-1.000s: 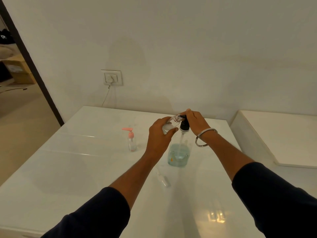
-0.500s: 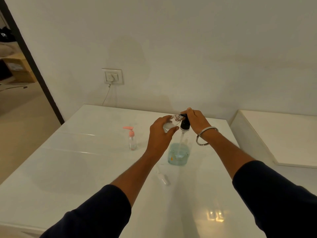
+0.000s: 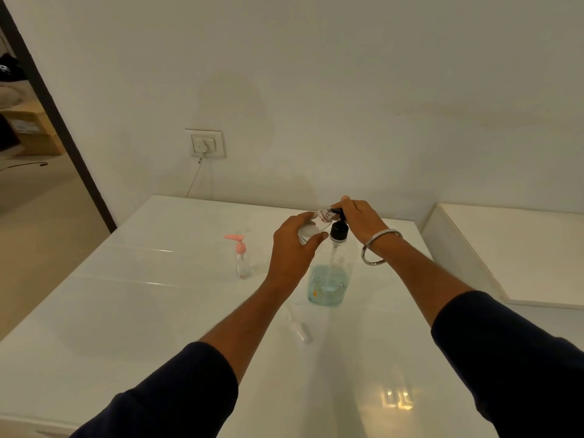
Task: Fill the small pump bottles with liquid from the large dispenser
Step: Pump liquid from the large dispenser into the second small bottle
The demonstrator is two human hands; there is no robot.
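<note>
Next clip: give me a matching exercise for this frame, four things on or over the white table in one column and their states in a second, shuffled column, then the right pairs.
Things:
1. small clear bottle
2. pink-pump bottle
3. large dispenser
4. loose pump

States:
A. lying flat on the table, nearest the camera
B. standing alone, untouched, left of both hands
C. tilted, gripped by the left hand, mouth at the black nozzle
D. upright, blue liquid low inside, right hand on its pump head

Pairs: 1-C, 2-B, 3-D, 4-A
</note>
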